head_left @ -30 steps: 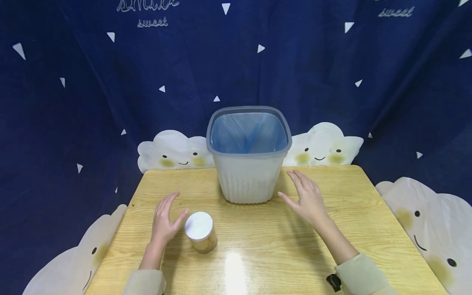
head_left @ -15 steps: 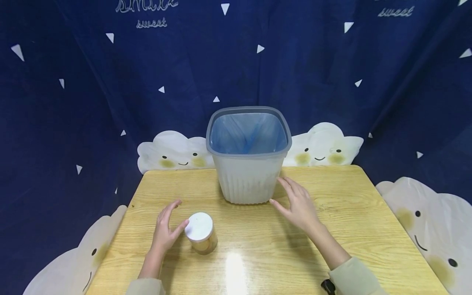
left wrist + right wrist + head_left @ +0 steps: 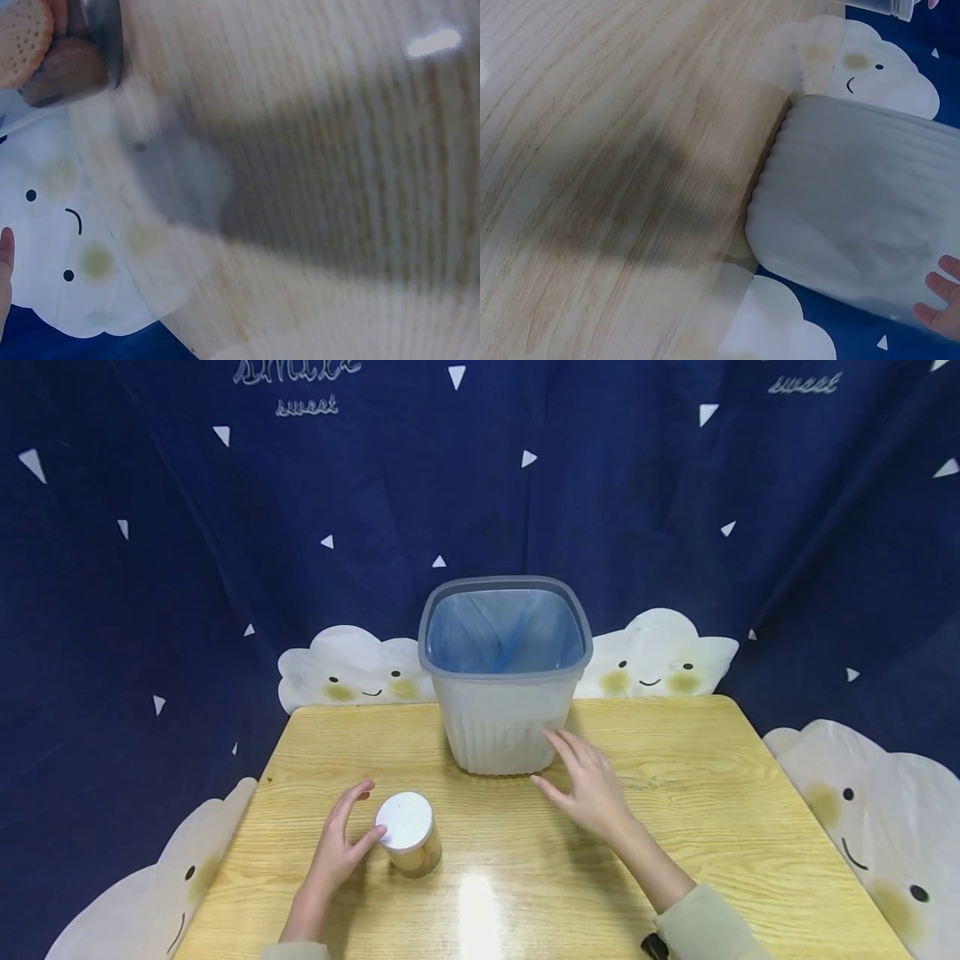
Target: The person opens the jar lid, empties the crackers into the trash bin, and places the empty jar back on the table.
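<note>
Where left fingers (image 3: 346, 802) curve, the jar (image 3: 415, 852) stands vertical, lid (image 3: 406, 819) up.

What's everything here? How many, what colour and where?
Table: one, light wood, bottom middle
Bin: one, whitish, grey-rimmed, toward the table's back
Jar: one, clear, white-lidded, left of the bin, nearer
Biscuits: some, tan and brown, inside the jar
Curtain: one, navy, behind the table
Clouds: four, white, on the curtain
Triangles: many, white, on the curtain
Words: a few, pale, curtain top
Unclear thing: one, black, bottom edge
Sleeves: two, beige, bottom edge
Left hand: one, bare, beside the jar
Right hand: one, bare, by the bin
</note>
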Motion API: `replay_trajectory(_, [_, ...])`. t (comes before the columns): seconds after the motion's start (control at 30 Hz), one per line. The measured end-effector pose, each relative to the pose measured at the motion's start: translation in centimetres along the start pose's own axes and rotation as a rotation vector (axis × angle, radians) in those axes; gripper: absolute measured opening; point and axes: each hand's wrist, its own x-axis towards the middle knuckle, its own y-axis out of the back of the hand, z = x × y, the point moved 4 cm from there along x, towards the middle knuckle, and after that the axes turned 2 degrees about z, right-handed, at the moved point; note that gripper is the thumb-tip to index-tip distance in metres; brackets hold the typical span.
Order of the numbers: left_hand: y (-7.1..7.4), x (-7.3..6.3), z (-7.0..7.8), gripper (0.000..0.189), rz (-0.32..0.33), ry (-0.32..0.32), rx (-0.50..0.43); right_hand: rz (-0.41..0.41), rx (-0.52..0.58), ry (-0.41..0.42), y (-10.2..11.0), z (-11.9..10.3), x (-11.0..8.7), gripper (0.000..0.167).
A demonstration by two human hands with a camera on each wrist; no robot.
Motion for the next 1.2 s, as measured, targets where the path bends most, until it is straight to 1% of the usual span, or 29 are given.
replay_trajectory(0.13, [0.0,-0.7,0.0,0.069,-0.029,0.023,-0.014,-0.010,-0.005,0.020,-0.5,-0.4,0.0,0.069])
replay_trajectory(0.3, [0.0,-1.4,0.2,0.072,-0.032,0.039,0.001,-0.019,-0.002,0.036,-1.2,-1.0,0.1,0.068])
replay_trajectory(0.47, [0.3,-1.2,2.6,0.070,-0.018,0.045,-0.049,-0.043,0.001,0.043,-1.8,-1.7,0.2,0.068])
replay_trajectory(0.53, [0.4,-1.2,3.1,0.071,-0.017,0.055,-0.067,-0.056,0.001,0.049,-2.1,-1.9,0.2,0.068])
replay_trajectory(0.77, [-1.0,-2.9,-0.6,0.076,-0.040,0.103,-0.069,-0.075,0.006,0.079,-3.1,-3.0,0.5,0.069])
replay_trajectory(0.87, [-1.3,-3.2,-0.8,0.078,-0.047,0.117,-0.085,-0.089,0.017,0.096,-3.6,-3.7,0.6,0.068])
replay_trajectory(1.03, [-1.7,-3.4,-0.8,0.080,-0.054,0.147,-0.066,-0.115,0.027,0.115,-4.1,-4.5,0.8,0.068])
replay_trajectory(1.1, [-1.7,-3.3,-0.4,0.080,-0.057,0.159,-0.062,-0.117,0.031,0.119,-4.3,-4.8,0.9,0.068])
replay_trajectory(1.2, [-1.5,-3.0,0.8,0.080,-0.063,0.177,-0.077,-0.117,0.037,0.132,-4.5,-5.2,1.1,0.068])
